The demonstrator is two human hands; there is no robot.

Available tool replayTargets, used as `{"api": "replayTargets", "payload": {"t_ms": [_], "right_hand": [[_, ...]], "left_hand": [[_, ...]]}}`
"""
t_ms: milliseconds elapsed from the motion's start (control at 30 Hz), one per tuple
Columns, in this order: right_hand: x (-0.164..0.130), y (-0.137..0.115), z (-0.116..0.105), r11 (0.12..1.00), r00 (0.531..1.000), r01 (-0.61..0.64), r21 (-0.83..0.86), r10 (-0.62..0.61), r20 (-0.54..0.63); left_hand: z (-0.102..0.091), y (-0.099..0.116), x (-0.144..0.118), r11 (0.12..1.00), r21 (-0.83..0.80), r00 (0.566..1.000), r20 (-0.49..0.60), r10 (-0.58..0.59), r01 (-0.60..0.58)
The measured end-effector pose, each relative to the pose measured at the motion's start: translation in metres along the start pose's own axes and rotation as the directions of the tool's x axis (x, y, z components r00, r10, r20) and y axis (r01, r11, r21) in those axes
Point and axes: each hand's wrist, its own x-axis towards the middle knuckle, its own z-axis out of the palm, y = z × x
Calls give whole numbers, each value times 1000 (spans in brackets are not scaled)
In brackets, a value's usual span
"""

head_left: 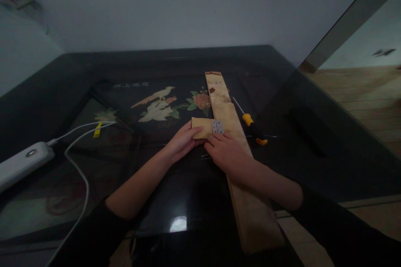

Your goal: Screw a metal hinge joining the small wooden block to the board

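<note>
A long wooden board (225, 110) lies lengthwise on the dark table. Against its left edge sits a small wooden block (202, 125), and a grey metal hinge (217, 127) spans the joint between the two. My left hand (184, 139) grips the small block, thumb on top and fingers beneath. My right hand (227, 150) rests over the board just below the hinge, its fingers bent at the hinge's lower edge; whatever the fingertips pinch is hidden. To the right of the board lies a screwdriver (250, 125) with a yellow and black handle.
The glossy black table (175, 183) carries a bird-and-flower picture. Thin metal pieces lie near the screwdriver and by my right hand. A white power strip (26, 162) with a white cable (82, 173) occupies the left. A wall (163, 12) stands behind.
</note>
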Motion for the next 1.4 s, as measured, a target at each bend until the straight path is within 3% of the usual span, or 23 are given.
{"api": "replayTargets", "payload": {"t_ms": [100,200,300,400,567,667,800,967,1267,1400], "right_hand": [[-2,4,-1,997,999,-12,79,16,-47],[-6,16,-10,953,996,-78,293,89,-24],[-8,35,-24,826,976,-154,542,212,-46],[-5,61,-32,687,945,-125,716,301,-124],[8,97,-18,486,857,-71,871,476,-196],[16,105,-3,442,850,-100,892,504,-155],[22,107,6,467,867,-132,874,482,-126],[33,113,-5,510,908,-129,850,406,-106],[37,113,-29,739,949,-65,671,254,-188],[36,105,-28,786,961,-54,616,209,-182]], "left_hand": [[-1,0,0,1000,6,1000,-4,-4,4],[-4,0,1,1000,15,1000,13,-10,10],[-5,-1,1,1000,13,999,41,-4,3],[-4,0,1,1000,5,999,47,-13,13],[-2,1,1,1000,1,999,30,-24,24],[-1,2,1,999,4,999,11,-38,38],[-1,3,2,999,-15,999,-7,-41,41],[-2,2,3,998,-39,999,-2,-46,46],[1,2,2,997,-59,998,-25,-56,54],[1,3,2,996,-63,997,-43,-59,57]]}}
